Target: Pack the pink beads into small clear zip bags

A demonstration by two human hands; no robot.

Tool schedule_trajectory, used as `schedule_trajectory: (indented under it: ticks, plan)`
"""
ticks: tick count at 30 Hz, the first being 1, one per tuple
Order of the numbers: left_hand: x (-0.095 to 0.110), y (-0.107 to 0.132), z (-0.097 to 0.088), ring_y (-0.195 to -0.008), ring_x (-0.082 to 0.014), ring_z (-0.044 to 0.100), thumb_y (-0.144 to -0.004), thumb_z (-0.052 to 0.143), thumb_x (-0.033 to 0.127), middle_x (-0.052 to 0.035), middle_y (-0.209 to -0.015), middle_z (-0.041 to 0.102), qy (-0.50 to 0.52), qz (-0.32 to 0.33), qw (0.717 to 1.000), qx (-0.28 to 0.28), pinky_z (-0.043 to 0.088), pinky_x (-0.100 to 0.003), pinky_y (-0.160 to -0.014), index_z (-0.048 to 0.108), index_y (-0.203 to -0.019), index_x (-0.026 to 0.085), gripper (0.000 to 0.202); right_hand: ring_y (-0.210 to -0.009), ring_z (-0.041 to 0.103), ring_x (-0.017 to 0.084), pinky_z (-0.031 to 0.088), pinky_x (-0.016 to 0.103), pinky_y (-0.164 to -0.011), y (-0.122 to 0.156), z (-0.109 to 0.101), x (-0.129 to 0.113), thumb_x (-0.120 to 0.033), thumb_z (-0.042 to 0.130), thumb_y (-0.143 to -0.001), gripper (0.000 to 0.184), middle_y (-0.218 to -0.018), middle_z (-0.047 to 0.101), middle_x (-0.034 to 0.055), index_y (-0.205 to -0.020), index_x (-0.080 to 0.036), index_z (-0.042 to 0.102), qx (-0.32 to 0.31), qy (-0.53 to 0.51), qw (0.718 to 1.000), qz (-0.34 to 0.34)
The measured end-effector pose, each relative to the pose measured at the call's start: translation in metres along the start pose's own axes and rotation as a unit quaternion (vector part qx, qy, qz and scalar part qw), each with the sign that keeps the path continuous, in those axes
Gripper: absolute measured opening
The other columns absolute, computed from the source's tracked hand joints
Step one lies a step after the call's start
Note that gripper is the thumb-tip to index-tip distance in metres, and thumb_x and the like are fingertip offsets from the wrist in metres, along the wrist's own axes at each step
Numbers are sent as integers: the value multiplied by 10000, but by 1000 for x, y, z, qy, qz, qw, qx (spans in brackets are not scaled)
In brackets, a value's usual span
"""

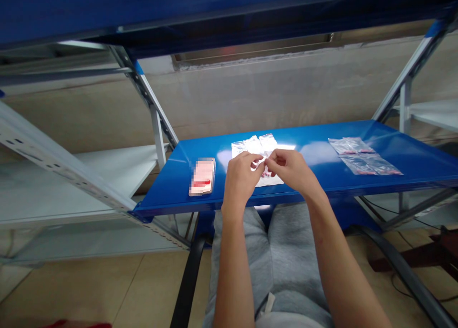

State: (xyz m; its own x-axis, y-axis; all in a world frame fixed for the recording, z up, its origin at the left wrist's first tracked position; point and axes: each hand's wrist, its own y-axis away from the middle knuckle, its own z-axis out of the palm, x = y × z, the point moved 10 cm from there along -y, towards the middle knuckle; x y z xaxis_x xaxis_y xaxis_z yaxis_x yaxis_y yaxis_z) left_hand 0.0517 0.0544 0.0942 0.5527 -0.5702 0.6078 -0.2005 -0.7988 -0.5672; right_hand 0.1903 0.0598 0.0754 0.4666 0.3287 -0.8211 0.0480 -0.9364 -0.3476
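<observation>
My left hand (242, 177) and my right hand (292, 169) meet fingertip to fingertip above the blue shelf. Both are closed in a pinch; whatever lies between the fingers is too small or hidden to name. Below them is a white sheet (271, 181) with several small dark red pieces (266, 174) on it, partly covered by my hands. Just behind my hands lie several clear plastic bags (237, 149), overlapping and shiny with glare.
On the right of the blue shelf (304, 175) lie several flat plastic bags (370, 163) with reddish contents. A phone-like object (203, 175), partly blurred, rests at the left. Metal uprights (157, 113) flank the shelf, and another blue shelf (214, 13) hangs overhead. Chair armrests (189, 280) stand beside my legs.
</observation>
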Motion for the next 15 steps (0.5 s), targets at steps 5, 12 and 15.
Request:
schedule_trajectory:
  ticks: [5,12,15]
  plan:
    - [-2,0,-7,-757,-196,672,-888,714,182,-81,-923,760,3,-23,999,24,499,-331,-761,809,-914,196,99,-613,585,168,376,298,-599,0,5,-11,-244,584,-843,209,-628,663,16,-639,-220,548,7,43,998,-37]
    - [-11,-1,-8,-725,-185,673,-879,710,161,-80,-926,759,26,-56,998,32,513,-317,-737,797,-881,193,92,-630,587,170,385,298,-613,-1,12,-12,-272,582,-881,233,-640,660,19,-656,-220,550,-7,43,998,-43]
    - [-10,-1,-8,-712,-174,676,-882,714,163,-77,-921,761,36,-49,997,40,518,-305,-730,795,-879,190,85,-636,629,179,412,295,-612,-1,11,-8,-281,578,-876,230,-640,661,24,-658,-220,537,-5,19,999,-33]
